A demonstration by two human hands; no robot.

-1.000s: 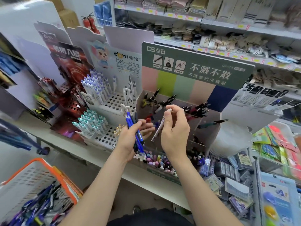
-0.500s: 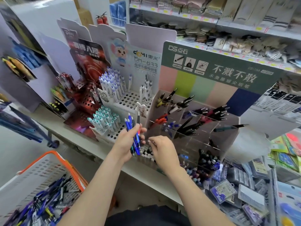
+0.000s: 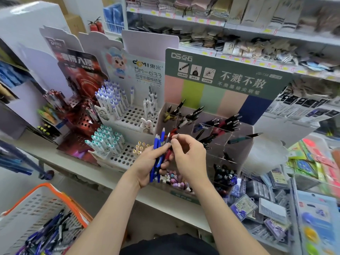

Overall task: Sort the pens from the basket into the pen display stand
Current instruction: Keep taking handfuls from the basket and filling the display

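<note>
My left hand (image 3: 147, 164) grips a bundle of blue plastic pens (image 3: 158, 157) upright; my right hand (image 3: 190, 157), against it, pinches one pen's top. Behind, the green-headed cardboard pen display stand (image 3: 220, 78) keeps black pens (image 3: 230, 122) in clear compartments. The orange-rimmed white plastic basket (image 3: 27, 207), lower left, holds loose blue and dark pens (image 3: 49, 234).

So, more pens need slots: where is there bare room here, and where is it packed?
Bare holes on the white stand's upper tier, between the purple-capped pens and the white pens; also on its lower tier, right of the teal-capped pens. Crowded: the black pens and the pastel caps at the front.
</note>
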